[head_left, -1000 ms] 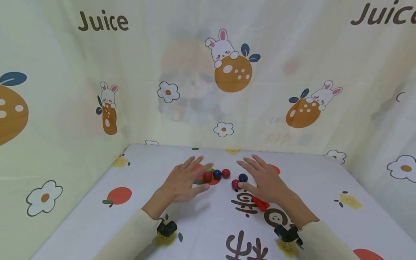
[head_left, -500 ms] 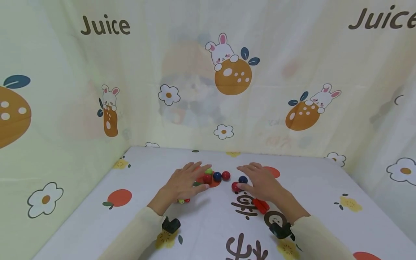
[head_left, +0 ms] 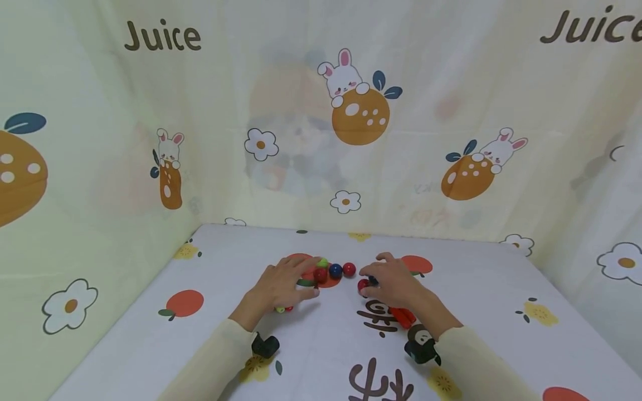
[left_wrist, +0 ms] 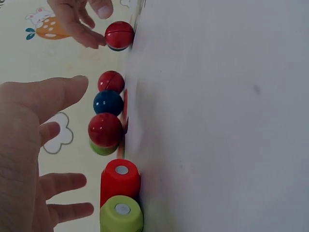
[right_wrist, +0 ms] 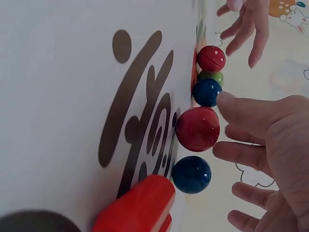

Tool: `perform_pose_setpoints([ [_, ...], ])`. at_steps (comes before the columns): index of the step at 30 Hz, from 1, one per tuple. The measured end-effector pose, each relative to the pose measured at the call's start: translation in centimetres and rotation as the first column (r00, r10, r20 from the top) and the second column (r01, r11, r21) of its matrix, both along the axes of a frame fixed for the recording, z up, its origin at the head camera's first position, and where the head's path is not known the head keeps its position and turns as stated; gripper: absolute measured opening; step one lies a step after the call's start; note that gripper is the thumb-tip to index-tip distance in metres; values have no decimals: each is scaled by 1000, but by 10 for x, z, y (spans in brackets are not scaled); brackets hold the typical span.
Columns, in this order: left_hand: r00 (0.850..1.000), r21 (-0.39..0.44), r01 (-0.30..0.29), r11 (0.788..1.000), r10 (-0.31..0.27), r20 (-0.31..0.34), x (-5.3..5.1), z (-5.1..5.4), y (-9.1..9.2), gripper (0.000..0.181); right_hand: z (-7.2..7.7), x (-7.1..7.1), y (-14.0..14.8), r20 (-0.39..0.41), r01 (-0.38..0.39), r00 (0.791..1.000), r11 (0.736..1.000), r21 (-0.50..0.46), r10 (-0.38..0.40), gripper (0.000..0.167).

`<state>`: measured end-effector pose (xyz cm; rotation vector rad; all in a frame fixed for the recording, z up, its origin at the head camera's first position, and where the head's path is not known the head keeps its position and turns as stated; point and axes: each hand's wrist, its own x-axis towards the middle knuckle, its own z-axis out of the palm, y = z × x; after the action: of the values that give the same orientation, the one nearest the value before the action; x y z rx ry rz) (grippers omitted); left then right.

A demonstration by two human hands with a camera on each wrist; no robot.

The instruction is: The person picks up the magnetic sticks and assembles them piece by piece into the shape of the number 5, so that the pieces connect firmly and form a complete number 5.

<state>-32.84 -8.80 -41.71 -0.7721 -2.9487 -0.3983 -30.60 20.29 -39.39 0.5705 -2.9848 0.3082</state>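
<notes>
My left hand (head_left: 281, 285) hovers beside a row of small balls, fingers spread and holding nothing. That row has a red ball (head_left: 320, 275), a blue ball (head_left: 335, 271), another red ball (head_left: 349, 269) and a green ball (head_left: 322, 263). Near the left hand's fingers in the left wrist view stand a red rounded piece (left_wrist: 118, 186) and a green one (left_wrist: 120, 215), each with a grey dot. My right hand (head_left: 396, 283), fingers loosely bent, is over a red ball (right_wrist: 198, 129) and a blue ball (right_wrist: 191, 174). Contact there cannot be told.
A red elongated piece (head_left: 403, 318) lies under the right wrist, partly hidden by it. The white tabletop cloth (head_left: 321, 345) carries printed fruit and lettering. Printed curtains (head_left: 281, 211) stand behind the table and along both sides.
Both hands have come lower over the balls. My right hand has moved left, its fingers bending more and partly covering the blue ball. The balls have not visibly moved.
</notes>
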Motion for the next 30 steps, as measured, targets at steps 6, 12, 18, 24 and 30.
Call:
perform_pose_setpoints([
  [6, 998, -10, -44, 999, 45, 39, 4, -2, -6, 80, -3, 0, -3, 18, 1, 1000, 1000, -9, -1, 42],
  [12, 988, -50, -96, 994, 102, 114, 7, -1, -10, 83, -9, -3, -5, -26, -21, 999, 1000, 15, 21, 41],
  [18, 977, -65, -110, 992, 120, 176, 9, 6, -15, 90, -11, -5, -12, -29, -25, 999, 999, 32, 26, 42],
  [24, 974, -119, -97, 988, 119, 193, 11, 9, -17, 94, -14, -6, -14, -46, -61, 997, 997, 45, 63, 40],
  [30, 961, -131, -132, 982, 159, 226, 13, 10, -20, 93, -15, -4, -16, -80, -82, 993, 994, 68, 88, 37],
])
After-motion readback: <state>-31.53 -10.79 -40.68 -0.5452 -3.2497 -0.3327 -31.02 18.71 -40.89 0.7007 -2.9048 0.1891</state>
